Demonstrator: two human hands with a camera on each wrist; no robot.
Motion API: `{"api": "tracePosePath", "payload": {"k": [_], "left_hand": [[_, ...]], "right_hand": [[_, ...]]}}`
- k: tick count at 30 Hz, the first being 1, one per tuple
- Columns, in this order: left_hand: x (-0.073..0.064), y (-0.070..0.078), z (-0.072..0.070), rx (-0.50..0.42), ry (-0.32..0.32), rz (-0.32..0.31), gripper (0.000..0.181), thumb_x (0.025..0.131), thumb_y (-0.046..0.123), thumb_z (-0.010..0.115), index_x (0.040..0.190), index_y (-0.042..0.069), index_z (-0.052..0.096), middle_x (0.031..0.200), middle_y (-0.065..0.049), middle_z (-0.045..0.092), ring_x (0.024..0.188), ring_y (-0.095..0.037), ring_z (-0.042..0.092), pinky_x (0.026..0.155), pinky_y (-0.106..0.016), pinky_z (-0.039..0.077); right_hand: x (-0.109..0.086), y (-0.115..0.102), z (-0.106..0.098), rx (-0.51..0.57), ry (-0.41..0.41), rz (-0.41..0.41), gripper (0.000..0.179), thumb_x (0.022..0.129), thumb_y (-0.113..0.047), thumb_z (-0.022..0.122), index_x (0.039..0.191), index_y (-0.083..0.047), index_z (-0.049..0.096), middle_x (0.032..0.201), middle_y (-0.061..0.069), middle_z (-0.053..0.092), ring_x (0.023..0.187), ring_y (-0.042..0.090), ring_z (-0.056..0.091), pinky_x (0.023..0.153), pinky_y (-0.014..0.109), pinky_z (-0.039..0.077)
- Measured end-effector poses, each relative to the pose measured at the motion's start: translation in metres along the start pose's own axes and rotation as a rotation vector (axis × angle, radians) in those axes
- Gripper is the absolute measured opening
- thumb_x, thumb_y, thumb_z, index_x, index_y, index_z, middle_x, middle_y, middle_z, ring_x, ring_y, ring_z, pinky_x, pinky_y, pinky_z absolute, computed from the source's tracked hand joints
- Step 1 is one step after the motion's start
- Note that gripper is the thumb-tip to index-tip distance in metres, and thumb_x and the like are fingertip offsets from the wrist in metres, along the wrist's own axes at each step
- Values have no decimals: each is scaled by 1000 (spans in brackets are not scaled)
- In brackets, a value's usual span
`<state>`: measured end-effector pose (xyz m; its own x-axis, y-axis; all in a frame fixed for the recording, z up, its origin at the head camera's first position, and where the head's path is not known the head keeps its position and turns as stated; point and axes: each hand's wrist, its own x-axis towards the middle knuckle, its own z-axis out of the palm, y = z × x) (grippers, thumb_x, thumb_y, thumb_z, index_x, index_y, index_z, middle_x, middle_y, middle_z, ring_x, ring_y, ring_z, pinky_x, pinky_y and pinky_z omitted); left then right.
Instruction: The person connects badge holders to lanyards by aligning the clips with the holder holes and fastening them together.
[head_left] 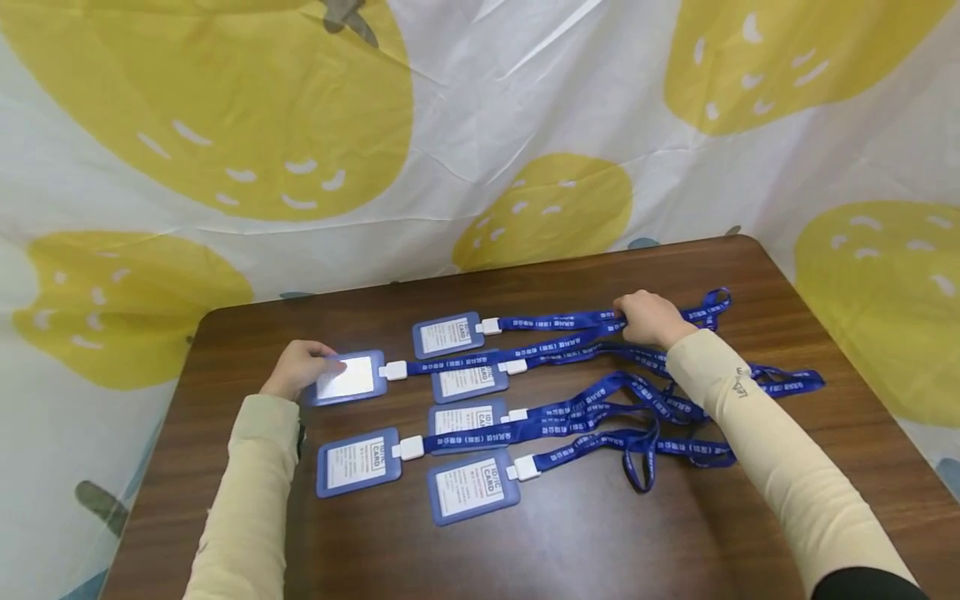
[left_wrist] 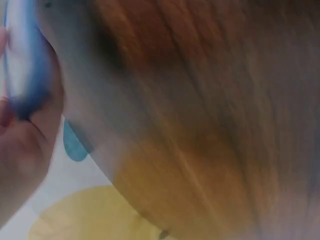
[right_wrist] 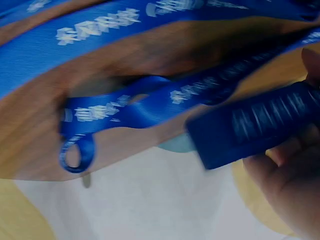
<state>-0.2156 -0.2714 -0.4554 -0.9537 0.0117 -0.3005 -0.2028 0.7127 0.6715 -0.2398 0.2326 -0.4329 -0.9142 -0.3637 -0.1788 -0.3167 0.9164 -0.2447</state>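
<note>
My left hand (head_left: 296, 368) pinches the left edge of a blue-framed ID badge holder (head_left: 348, 390), thumb on its glare-lit face. In the left wrist view the same holder (left_wrist: 35, 75) is a blur at the edge of the picture. Its white clip (head_left: 396, 370) joins a blue printed lanyard (head_left: 450, 364) that stretches right, across another badge holder. At the far end my right hand (head_left: 651, 318) grips a blue strap; in the right wrist view a doubled strap end (right_wrist: 250, 125) sticks out from between thumb and fingers.
Other badge holders lie on the brown table (head_left: 600, 542): one at the back (head_left: 442, 337), one front left (head_left: 358, 465), one front right (head_left: 472, 490), others partly under straps. Their lanyards (head_left: 660, 400) bunch and overlap at right. A lemon-print cloth (head_left: 525, 83) hangs behind.
</note>
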Motion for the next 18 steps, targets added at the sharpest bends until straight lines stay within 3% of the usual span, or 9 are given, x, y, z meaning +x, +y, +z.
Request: {"api": "tracePosePath", "payload": {"k": [5, 12, 15, 18], "left_hand": [[-4, 3, 1, 212, 20, 8, 32, 77, 16, 67, 92, -12, 61, 89, -23, 61, 82, -32, 54, 66, -37, 45], [-9, 6, 1, 371, 52, -11, 41, 82, 23, 61, 106, -10, 56, 108, -30, 56, 96, -41, 53, 76, -50, 44], [-13, 9, 4, 396, 108, 4, 41, 85, 25, 57, 109, -8, 55, 110, -30, 55, 97, -43, 53, 73, -52, 45], [-20, 13, 10, 310, 220, 68, 32, 86, 23, 56, 100, -6, 59, 96, -24, 60, 83, -37, 55, 64, -45, 45]], "right_hand": [[-7, 11, 5, -28, 4, 26, 26, 69, 2, 57, 94, 0, 63, 87, 14, 64, 82, 34, 58, 69, 55, 43], [-15, 14, 6, -33, 58, 3, 29, 71, 1, 59, 99, 1, 63, 95, 18, 64, 89, 37, 55, 70, 56, 42], [-20, 13, 5, -25, 127, -14, 24, 71, -3, 63, 95, 1, 63, 95, 18, 63, 87, 37, 54, 69, 54, 43], [-27, 8, 5, 22, 190, -22, 11, 74, -6, 65, 81, -1, 60, 78, 13, 60, 69, 30, 54, 59, 45, 43]]}}
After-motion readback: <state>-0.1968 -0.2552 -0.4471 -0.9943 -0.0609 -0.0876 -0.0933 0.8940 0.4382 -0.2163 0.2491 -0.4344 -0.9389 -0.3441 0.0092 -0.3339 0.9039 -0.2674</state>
